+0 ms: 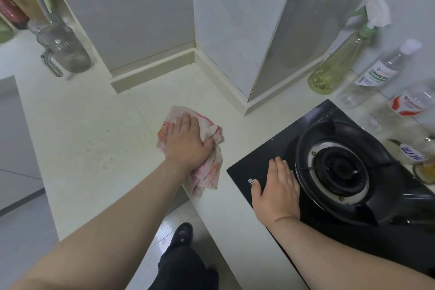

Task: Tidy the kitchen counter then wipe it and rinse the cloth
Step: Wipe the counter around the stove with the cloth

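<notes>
I see the pale counter point(94, 125) running into a tiled corner. The black gas stove point(270, 155) sits at its right end, by the front edge. The pink-and-white cloth point(207, 172) lies crumpled just left of the stove. My left hand point(186, 141) presses on it, thumb tucked into a fold, gripping it. My right hand point(275, 188) lies flat, fingers straight, on the stove's glass. A clear pitcher point(63, 52) stands back left.
</notes>
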{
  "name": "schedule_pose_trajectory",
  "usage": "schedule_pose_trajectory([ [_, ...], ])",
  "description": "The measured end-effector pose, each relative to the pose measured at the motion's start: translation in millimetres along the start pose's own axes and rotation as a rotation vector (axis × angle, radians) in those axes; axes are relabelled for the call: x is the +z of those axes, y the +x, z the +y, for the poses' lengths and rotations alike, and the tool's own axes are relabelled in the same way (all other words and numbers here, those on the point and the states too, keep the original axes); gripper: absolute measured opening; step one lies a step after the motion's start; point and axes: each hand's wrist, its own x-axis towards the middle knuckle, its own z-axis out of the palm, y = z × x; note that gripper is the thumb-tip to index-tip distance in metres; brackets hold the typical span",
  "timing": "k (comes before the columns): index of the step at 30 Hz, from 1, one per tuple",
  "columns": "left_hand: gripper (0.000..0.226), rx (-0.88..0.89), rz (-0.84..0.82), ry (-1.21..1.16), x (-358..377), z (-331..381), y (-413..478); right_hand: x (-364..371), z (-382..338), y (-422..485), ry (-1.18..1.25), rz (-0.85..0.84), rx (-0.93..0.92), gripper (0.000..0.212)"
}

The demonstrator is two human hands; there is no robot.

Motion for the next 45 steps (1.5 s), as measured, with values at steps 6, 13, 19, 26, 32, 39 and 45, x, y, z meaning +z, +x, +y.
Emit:
schedule_pose_trajectory([
  [6,0.08,0.032,-0.032,0.008,4,-3,-52,-2,0,0,0.012,-0.014,-0.001,0.072],
  [13,0.086,0.07,-0.03,0.062,17,-15,-89,-8,-10,-5,0.004,0.013,-0.35,0.05],
  [19,0.08,-0.135,-0.012,-0.021,7,-14,-90,-11,-58,61,-0.097,-0.138,-0.514,0.054],
  [26,0.083,-0.112,0.014,0.007,-1,-33,-52,5,-60,70,-0.139,-0.087,-0.472,0.053],
  [32,0.088,-0.168,-0.008,-0.004,-3,-36,3,10,-59,74,-0.176,-0.069,-0.473,0.058],
  [39,0.09,-0.148,-0.011,0.011,-28,-61,90,10,-60,74,-0.171,-0.071,-0.457,0.059],
  [45,0.091,-0.045,-0.054,0.027,-41,-84,117,8,-62,74,-0.169,-0.08,-0.446,0.059],
])
